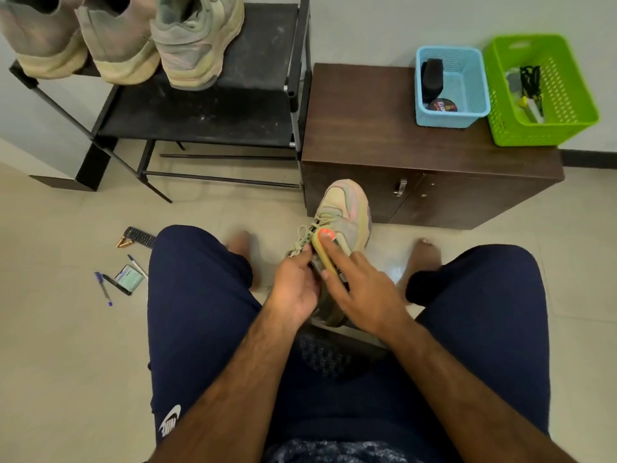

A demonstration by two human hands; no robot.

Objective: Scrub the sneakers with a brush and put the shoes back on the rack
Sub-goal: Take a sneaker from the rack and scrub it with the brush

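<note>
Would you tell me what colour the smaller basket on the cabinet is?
The smaller basket is light blue; head view.

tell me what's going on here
A seated person holds one sneaker between the knees. The left hand grips it by the laces, and the right hand rests straight fingers on its tongue. Three more sneakers stand on the black rack. No brush is in either hand; a dark object that may be one lies in the blue basket.
</note>
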